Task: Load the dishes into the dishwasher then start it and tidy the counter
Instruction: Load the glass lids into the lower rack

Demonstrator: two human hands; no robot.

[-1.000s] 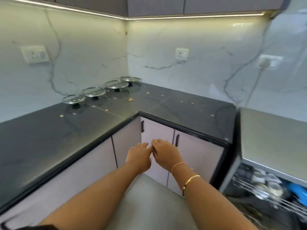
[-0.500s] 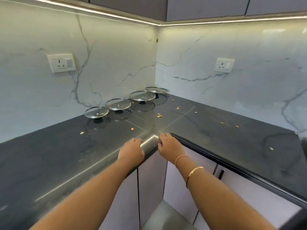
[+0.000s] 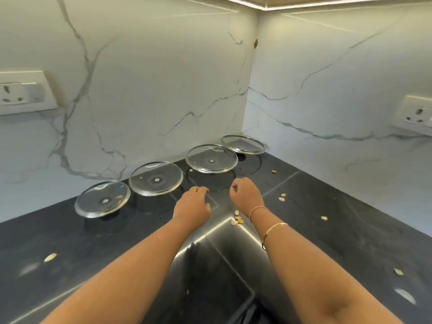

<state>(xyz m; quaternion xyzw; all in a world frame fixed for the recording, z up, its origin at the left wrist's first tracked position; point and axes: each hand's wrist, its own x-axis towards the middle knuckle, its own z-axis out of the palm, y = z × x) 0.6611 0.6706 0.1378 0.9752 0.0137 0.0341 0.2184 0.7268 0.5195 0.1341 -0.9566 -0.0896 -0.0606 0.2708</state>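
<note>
Several clear glass lids stand knob-down in a row on the black counter point(image 3: 70, 265) along the back wall: one at the left point(image 3: 102, 198), the second point(image 3: 156, 178), the third point(image 3: 211, 161), and the last in the corner point(image 3: 243, 143). My left hand point(image 3: 192, 205) hovers over the counter just in front of the gap between the second and third lids, fingers curled, holding nothing. My right hand point(image 3: 245, 195) is beside it, in front of the third lid, also curled and empty. Neither hand touches a lid.
Small pale scraps lie scattered on the counter: a cluster point(image 3: 237, 219) beside my right wrist, a few more point(image 3: 282, 197) to the right, one at the left point(image 3: 50, 257). Marble walls meet in the corner. Wall sockets sit at the left point(image 3: 21, 92) and right point(image 3: 418, 114).
The view swung away from the dishwasher and closed in on the counter corner. Both hands rose from the cabinet fronts, passed the counter edge and now reach over it, close to the lids.
</note>
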